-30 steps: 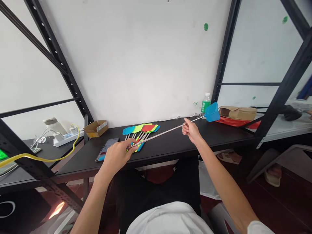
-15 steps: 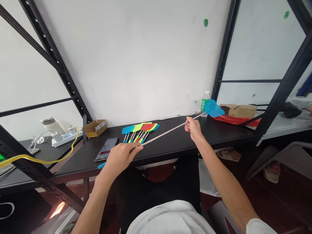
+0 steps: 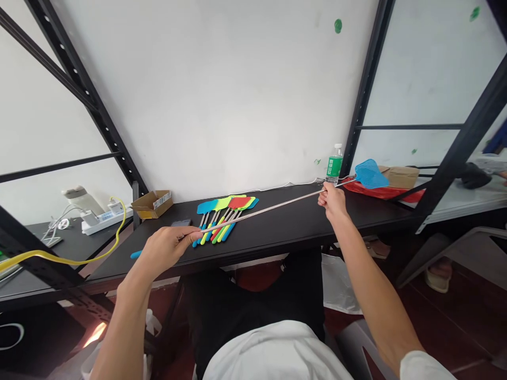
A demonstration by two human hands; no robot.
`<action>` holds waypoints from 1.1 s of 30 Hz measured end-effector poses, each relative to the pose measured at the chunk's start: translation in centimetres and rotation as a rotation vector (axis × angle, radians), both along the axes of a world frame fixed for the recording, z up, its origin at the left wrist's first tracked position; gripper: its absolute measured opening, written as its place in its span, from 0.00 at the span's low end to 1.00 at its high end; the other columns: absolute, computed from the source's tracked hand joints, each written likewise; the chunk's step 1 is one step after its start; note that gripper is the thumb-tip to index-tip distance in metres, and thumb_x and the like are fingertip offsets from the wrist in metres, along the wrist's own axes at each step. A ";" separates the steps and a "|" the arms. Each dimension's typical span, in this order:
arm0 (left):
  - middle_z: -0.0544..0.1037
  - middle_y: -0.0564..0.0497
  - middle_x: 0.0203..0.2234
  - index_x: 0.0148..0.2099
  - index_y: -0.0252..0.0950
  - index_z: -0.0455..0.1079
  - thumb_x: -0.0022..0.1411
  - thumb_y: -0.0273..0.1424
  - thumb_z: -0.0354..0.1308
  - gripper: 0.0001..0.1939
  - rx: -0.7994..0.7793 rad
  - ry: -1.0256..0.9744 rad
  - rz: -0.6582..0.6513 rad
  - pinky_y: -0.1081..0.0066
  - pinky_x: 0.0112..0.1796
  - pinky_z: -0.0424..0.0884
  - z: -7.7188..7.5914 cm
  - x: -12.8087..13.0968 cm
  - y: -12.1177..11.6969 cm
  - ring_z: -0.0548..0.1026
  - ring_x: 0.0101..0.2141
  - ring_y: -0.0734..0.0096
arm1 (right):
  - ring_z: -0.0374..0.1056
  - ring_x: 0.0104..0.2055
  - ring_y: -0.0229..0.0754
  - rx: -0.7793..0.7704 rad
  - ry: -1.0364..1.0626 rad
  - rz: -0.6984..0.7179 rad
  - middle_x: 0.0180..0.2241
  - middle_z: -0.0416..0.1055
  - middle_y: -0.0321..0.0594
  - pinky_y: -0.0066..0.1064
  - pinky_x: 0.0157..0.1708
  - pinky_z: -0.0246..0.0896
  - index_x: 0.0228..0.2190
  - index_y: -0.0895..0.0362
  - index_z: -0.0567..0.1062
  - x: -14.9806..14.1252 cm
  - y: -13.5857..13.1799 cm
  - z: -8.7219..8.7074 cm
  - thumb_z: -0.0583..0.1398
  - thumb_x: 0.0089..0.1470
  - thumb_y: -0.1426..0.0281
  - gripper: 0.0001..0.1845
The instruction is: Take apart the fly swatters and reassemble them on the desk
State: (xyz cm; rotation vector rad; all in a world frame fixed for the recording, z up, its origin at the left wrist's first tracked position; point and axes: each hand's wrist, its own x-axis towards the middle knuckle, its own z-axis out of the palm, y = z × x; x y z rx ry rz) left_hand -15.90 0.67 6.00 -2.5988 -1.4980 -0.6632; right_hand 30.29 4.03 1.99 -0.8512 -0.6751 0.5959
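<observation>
A blue fly swatter (image 3: pixel 371 174) with a long thin metal rod is stretched out across the view above the black table. My left hand (image 3: pixel 168 248) is closed around the rod near its left end, and a bit of the blue handle (image 3: pixel 135 254) pokes out beyond it. Closer to the swatter head, my right hand (image 3: pixel 331 200) grips the rod in a pinch. Behind the rod lies a row of shorter fly swatters (image 3: pixel 225 216) with blue, yellow-green and red heads, partly overlapping. A phone (image 3: pixel 181 223) is mostly hidden behind my left hand.
An open cardboard box (image 3: pixel 152 205) sits at the table's back left, near a white power strip (image 3: pixel 103 220) with a yellow cable. Back right stand a green-labelled water bottle (image 3: pixel 335 164) and a brown package (image 3: pixel 402 177) on red plastic. Black metal shelf posts (image 3: pixel 366 84) rise at both sides.
My hands have moved farther apart, the left to the left and the right to the right. The fly swatter's rod now looks longer, and its head is farther right.
</observation>
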 end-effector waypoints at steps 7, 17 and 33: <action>0.81 0.49 0.28 0.41 0.44 0.80 0.64 0.51 0.51 0.22 0.053 -0.050 0.035 0.72 0.27 0.59 0.0 -0.6 0.2 0.73 0.27 0.63 | 0.46 0.13 0.29 -0.022 0.033 0.002 0.12 0.47 0.26 0.22 0.11 0.45 0.16 0.54 0.57 -0.5 0.0 0.2 0.61 0.48 0.68 0.19; 0.80 0.49 0.38 0.47 0.43 0.77 0.64 0.42 0.56 0.15 0.400 -0.340 -0.064 0.67 0.41 0.69 2.3 3.5 -4.8 0.76 0.38 0.62 | 0.47 0.14 0.29 -0.046 0.221 0.038 0.13 0.48 0.24 0.21 0.12 0.48 0.20 0.54 0.58 0.6 -0.5 0.1 0.62 0.53 0.61 0.20; 0.62 0.55 0.15 0.26 0.38 0.63 0.66 0.50 0.49 0.24 -0.280 -1.212 -0.149 0.74 0.19 0.60 1.2 2.8 -1.6 0.61 0.17 0.75 | 0.46 0.15 0.29 0.033 0.243 0.214 0.15 0.49 0.24 0.23 0.14 0.49 0.22 0.54 0.56 0.1 -1.6 1.7 0.62 0.55 0.59 0.23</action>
